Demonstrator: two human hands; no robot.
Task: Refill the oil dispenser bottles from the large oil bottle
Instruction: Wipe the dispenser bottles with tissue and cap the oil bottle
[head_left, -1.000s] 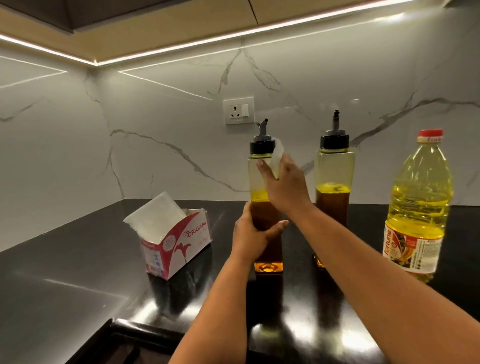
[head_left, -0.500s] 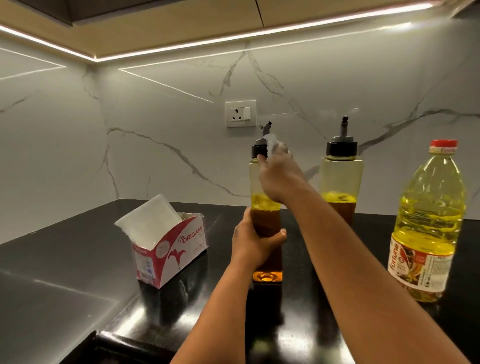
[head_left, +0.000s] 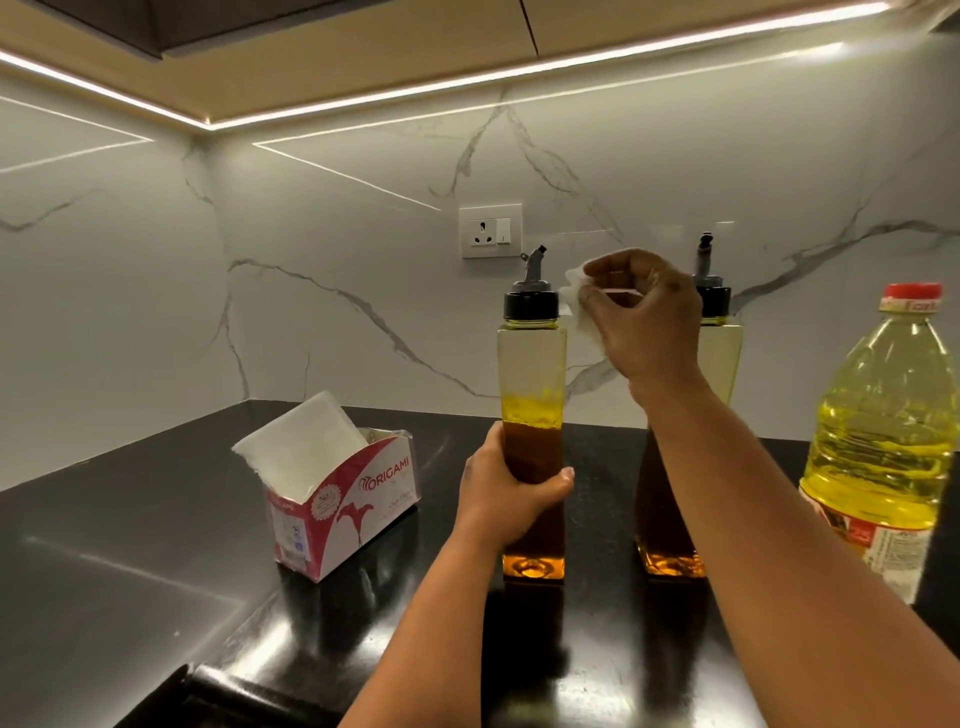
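The near oil dispenser bottle (head_left: 531, 395) stands upright on the black countertop (head_left: 130, 545), a tall square clear bottle with a black cap and a grey pour spout tilted left. It holds dark amber oil in its lower part, topped by a thin bright yellow, frothy layer just above the middle; the upper part is clear. The left hand (head_left: 511, 491) grips it round the dark section, fingers curled behind and thumb across the front. The right hand (head_left: 641, 319) is raised just right of the cap, its fingers bunched and pinching a crumpled white tissue (head_left: 579, 301) that lies against or very close to the cap's right edge; contact is hard to judge.

A second dispenser bottle (head_left: 719, 358) stands to the right, slightly further back, largely hidden by the right wrist and forearm. Its capped top, clear upper body and amber base show; its fill level cannot be seen.

At the right edge stands the large oil bottle (head_left: 883, 441), clear plastic with a red cap on and a label low down, holding pale yellow oil to around its shoulder.

Left of the bottles, well apart, sits an open red and white tissue box (head_left: 358, 509) marked ORIGAMI, a stack of white tissues leaning out of it. A white wall socket (head_left: 491, 231) is set in the marble backsplash behind.
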